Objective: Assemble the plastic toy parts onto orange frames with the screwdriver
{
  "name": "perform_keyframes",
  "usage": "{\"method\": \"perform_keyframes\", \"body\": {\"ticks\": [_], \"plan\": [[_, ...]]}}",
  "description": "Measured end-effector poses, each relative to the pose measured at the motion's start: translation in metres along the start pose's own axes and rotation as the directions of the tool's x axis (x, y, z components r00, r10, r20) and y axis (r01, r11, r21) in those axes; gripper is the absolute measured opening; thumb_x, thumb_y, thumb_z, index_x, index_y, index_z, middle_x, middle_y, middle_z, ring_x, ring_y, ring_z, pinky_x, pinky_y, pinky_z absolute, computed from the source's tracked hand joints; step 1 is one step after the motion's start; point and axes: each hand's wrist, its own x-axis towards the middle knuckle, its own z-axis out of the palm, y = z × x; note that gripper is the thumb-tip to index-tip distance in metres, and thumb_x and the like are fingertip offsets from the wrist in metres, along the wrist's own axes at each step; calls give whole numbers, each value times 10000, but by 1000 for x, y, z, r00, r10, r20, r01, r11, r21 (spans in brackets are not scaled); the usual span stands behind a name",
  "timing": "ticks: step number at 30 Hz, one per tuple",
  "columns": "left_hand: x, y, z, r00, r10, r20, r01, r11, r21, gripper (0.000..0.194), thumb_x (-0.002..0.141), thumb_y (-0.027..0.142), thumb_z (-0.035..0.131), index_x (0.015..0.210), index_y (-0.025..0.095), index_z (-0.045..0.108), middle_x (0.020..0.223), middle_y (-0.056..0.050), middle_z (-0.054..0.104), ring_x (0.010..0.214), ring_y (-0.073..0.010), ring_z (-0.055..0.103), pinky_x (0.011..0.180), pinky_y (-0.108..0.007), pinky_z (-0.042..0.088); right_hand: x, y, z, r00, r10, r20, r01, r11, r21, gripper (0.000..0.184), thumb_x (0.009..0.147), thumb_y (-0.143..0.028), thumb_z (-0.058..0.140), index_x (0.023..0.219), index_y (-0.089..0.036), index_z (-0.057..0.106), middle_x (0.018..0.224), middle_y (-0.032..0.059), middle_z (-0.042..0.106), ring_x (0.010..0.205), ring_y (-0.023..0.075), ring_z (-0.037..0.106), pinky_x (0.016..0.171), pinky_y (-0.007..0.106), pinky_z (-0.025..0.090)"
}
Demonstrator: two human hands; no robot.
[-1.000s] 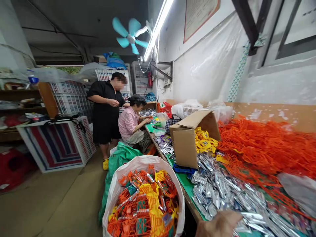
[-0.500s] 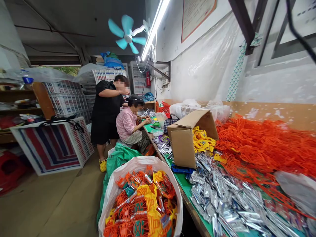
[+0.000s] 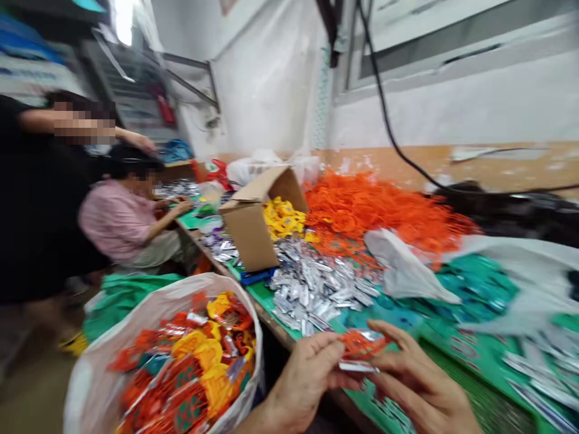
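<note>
Low in the view, above the near edge of the table, my left hand (image 3: pixel 305 377) pinches an orange plastic openwork piece (image 3: pixel 362 343) between thumb and fingers. My right hand (image 3: pixel 418 386) grips the other end of it, its index finger curled over the top. A silvery strip (image 3: pixel 357 366) shows along the lower side of the piece; blur hides how the two are joined. Just beyond my hands lies a heap of silvery foil packets (image 3: pixel 312 283). To the left, a white sack (image 3: pixel 81 386) holds orange and yellow plastic pieces.
A cardboard box (image 3: pixel 251 238) lies on its side with yellow parts (image 3: pixel 284 217) at its mouth. Behind spreads an orange plastic pile (image 3: pixel 384 211). Teal parts (image 3: pixel 479 280) and a green tray (image 3: pixel 479 386) are to the right. Two people are at left, one seated in a pink shirt (image 3: pixel 113 220).
The view has swung right and down. Both my hands, out of view before, now show with the orange piece between them. The teal parts and green tray have come into view.
</note>
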Motion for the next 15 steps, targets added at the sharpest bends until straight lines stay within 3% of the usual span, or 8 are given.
{"method": "perform_keyframes", "body": {"ticks": [3, 7, 11, 15], "plan": [[-1, 3, 0, 999, -42, 31, 42, 999, -19, 301, 799, 406, 710, 927, 136, 744, 842, -69, 716, 705, -132, 647, 680, -243, 537, 2, -11, 2, 981, -141, -131, 129, 987, -95, 93, 816, -310, 696, 811, -252, 769, 1073, 109, 676, 1008, 217, 674, 759, 235, 589], [-2, -3, 0, 997, -37, 69, 28, 992, 124, 333, 836, 421, 669, 1004, 141, 736, 902, -72, 717, 754, -153, 653, 727, -271, 551, -1, -19, 4, 957, -205, -205, 179, 974, -136, 102, 843, -299, 669, 875, -259, 758, 997, 85, 669, 922, 172, 688, 771, 223, 581], [-4, -7, -1, 991, 25, 131, -66, 947, 314, 350, 908, 428, 562, 1122, 191, 706, 1035, -70, 723, 823, -181, 667, 781, -306, 554, -7, -22, 1, 956, -225, -189, 197, 968, -157, 120, 852, -244, 661, 943, -244, 739, 948, 70, 684, 867, 153, 695, 758, 211, 580], [-9, 1, 1, 969, 166, 184, -237, 835, 497, 334, 939, 415, 495, 1085, 225, 728, 938, -38, 755, 793, -180, 681, 741, -258, 548, -10, -27, -1, 947, -263, -186, 232, 957, -173, 138, 855, -204, 654, 960, -250, 730, 942, 64, 690, 844, 152, 706, 737, 211, 586]]}}
